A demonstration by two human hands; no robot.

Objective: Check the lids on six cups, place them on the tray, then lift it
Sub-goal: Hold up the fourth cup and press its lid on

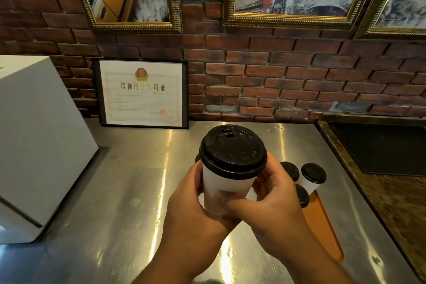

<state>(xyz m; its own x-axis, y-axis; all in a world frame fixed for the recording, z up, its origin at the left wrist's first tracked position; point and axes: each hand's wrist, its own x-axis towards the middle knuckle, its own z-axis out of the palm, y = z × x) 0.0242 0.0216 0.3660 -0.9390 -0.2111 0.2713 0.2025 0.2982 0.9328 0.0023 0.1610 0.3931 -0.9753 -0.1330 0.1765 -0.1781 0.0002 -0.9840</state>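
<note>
Cup (227,188) with black lid (233,151), upright between both hands, above steel counter (129,191).

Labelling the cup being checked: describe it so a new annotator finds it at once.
On the steel counter below the brick wall, an orange tray lies at the right. Left of it, the left hand and right hand hold a white cup with a black lid. It alone is lifted; the other cups stand behind it.
</note>
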